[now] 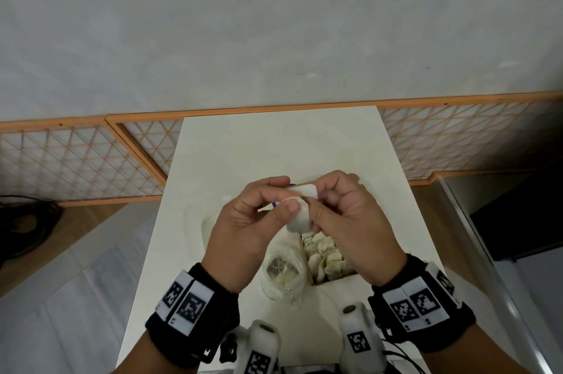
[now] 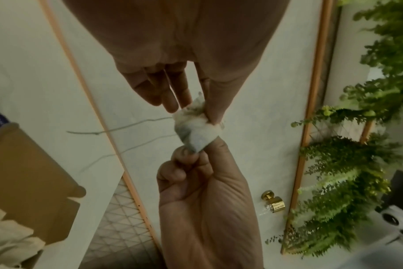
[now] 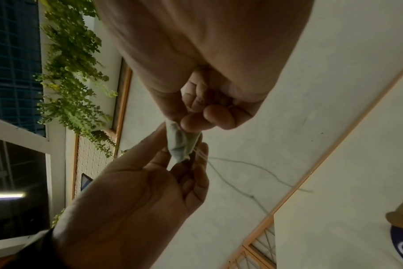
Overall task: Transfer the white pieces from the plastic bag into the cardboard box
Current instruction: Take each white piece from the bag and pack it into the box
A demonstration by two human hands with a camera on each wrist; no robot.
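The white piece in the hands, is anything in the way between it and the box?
Nothing visible blocks it. Both hands, left and right, pinch the white piece in the air above the table. The cardboard box sits open just below, already holding pieces, and the plastic bag lies beside it.

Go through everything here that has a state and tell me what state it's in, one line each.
left hand: pinches the white piece
right hand: pinches the same piece
white piece: held between both hands, above the table
bag: lies on the table, pieces inside
box: open, holding many pieces
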